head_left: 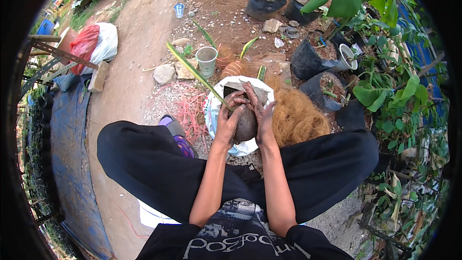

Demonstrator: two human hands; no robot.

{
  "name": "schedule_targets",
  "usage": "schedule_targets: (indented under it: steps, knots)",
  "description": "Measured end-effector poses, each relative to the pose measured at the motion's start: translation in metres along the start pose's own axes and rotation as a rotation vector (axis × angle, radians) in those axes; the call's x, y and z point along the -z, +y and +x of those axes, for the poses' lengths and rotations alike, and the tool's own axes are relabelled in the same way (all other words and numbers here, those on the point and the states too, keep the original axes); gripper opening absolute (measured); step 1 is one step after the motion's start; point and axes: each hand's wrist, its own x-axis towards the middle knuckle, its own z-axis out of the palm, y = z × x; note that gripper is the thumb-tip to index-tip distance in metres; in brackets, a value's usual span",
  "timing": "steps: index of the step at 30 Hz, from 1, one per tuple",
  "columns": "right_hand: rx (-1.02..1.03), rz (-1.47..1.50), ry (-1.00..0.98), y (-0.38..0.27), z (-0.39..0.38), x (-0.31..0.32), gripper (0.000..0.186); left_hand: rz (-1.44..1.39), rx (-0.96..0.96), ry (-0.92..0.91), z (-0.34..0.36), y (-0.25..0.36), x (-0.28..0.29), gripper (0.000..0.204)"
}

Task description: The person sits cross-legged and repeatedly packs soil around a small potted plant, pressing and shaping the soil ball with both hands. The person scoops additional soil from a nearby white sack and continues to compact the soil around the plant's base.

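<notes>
Between my palms is a dark, rounded ball of soil (247,127), held over the open white plastic bag (213,110). Curled fingers of my left hand (228,121) wrap its left side. Pressed along its right side is my right hand (262,115), the fingers fairly straight and dirt-smeared. A long green leaf with yellow edges (195,72) slants up and left from the ball's top; its base is hidden by my left fingers. Beside the bag on the right lies a heap of brown coconut fibre (298,118). Pink plastic string (188,110) is scattered to the left.
A clear plastic cup (207,61) stands beyond the bag, near fibre-wrapped balls (233,69) with leaves and several stones (164,73). Black plant bags (308,58) and leafy plants (373,94) line the right. A blue tarp (72,149) lies left.
</notes>
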Motion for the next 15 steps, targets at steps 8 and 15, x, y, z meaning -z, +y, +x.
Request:
schedule_targets:
  steps: [8, 15]
  knots:
    - [0.002, 0.06, 0.322, -0.003, 0.0, -0.02, 0.078, -0.356, 0.003, 0.177, -0.002, -0.002, -0.005, 0.01]
    - [0.104, -0.446, 0.562, -0.001, -0.006, -0.024, 0.037, 0.038, -0.13, 0.219, 0.003, -0.014, -0.013, 0.017]
